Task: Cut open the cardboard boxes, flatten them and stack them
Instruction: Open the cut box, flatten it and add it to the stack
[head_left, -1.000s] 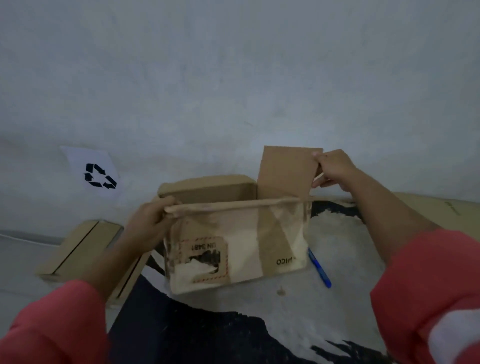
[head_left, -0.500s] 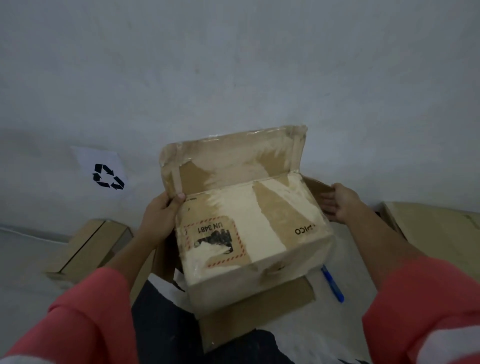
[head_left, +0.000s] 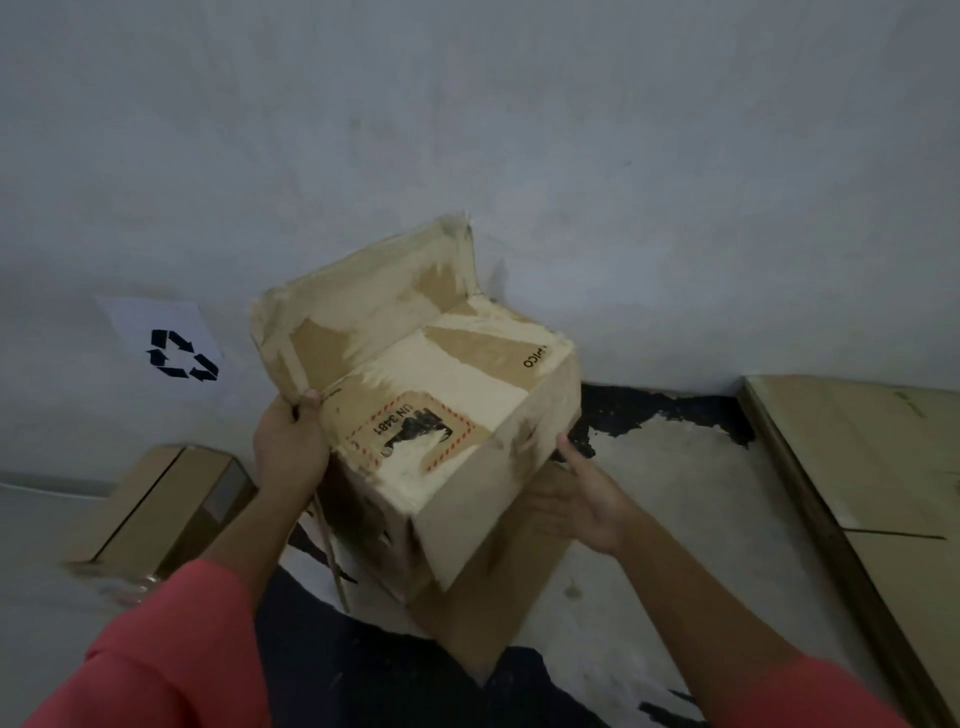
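Person is holding a worn tan cardboard box (head_left: 447, 415), with torn paper and a red-bordered UN 3481 label, up off the pale floor with black patches (head_left: 675, 493), in the middle of the view and tilted toward the camera. Left hand (head_left: 291, 447) is gripping the box's left edge where the far flap (head_left: 363, 301) hinges, fingers curled round the cardboard with the thumb on top. Right hand (head_left: 576, 499) is lying against the box's lower right side, fingers mostly straight and pressing rather than clasping, though that part is blurred. Far flap is standing up toward the grey wall (head_left: 519, 130), and a near flap (head_left: 493, 597) is hanging down below the box, so the box looks opened. It is holding its box shape, so I judge the flattening not yet done. Flat brown cardboard sheets (head_left: 857, 467) are lying on the floor at the right, probably the stack to add to. A closed brown cardboard box (head_left: 166, 509) is sitting at the left by the wall, looking uncut, so more work is likely left. A white paper sheet with a black recycling symbol (head_left: 161, 343) is hanging on the wall above it.
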